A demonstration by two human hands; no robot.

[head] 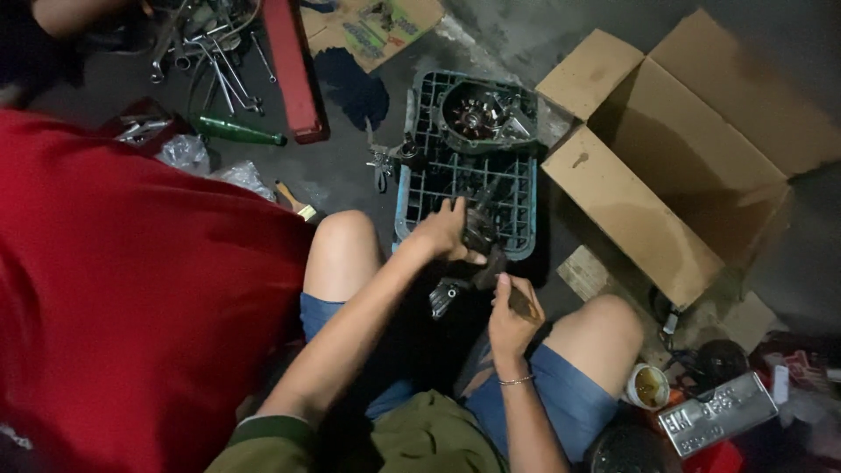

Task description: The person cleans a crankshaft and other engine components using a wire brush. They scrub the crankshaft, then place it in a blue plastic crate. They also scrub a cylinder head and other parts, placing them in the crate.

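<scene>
— Where were the hands?
— Left hand rested on a dark metal engine part at the near edge of the blue plastic crate, fingers curled over it, gripping. Right hand sat just nearer, between the knees, fingers closed around a thin dark tool.
— And around them?
— Engine casing in the crate's far end. Open cardboard box to the right. Wrenches far left. Red-shirted person close on the left.

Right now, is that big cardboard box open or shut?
Open: the cardboard box has its flaps spread outward, and its inside shows.
</scene>
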